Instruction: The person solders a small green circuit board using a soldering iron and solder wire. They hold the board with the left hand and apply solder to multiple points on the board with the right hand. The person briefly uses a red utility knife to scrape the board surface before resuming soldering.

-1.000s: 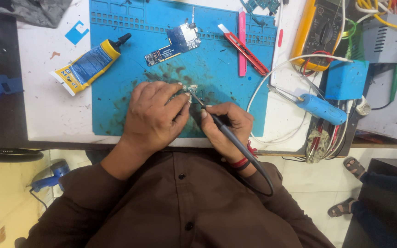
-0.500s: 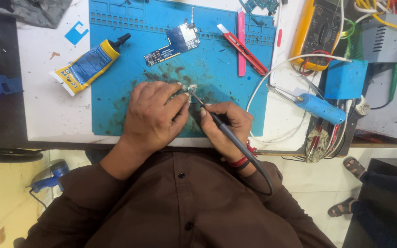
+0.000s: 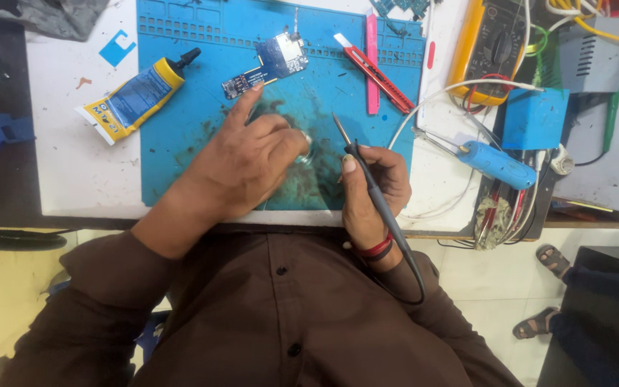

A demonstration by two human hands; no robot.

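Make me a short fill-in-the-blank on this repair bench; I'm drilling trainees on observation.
1. The right hand holds a thin ____ iron.
2. The left hand stretches its index finger toward the small ____ board.
3. The work mat is ____ in colour.
4. The glue tube lies to the ____ of the circuit board.

Missing words: soldering; circuit; blue; left

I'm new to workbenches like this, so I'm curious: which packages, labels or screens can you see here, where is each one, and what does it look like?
Glue tube: lying tilted across the left edge of the blue mat, left of the left hand; yellow, with a blue label and a black nozzle.
Multimeter: top right, beyond the right hand; yellow case, dark face, its screen too dim to make out.
Blue box: right of the mat, plain, no label visible.
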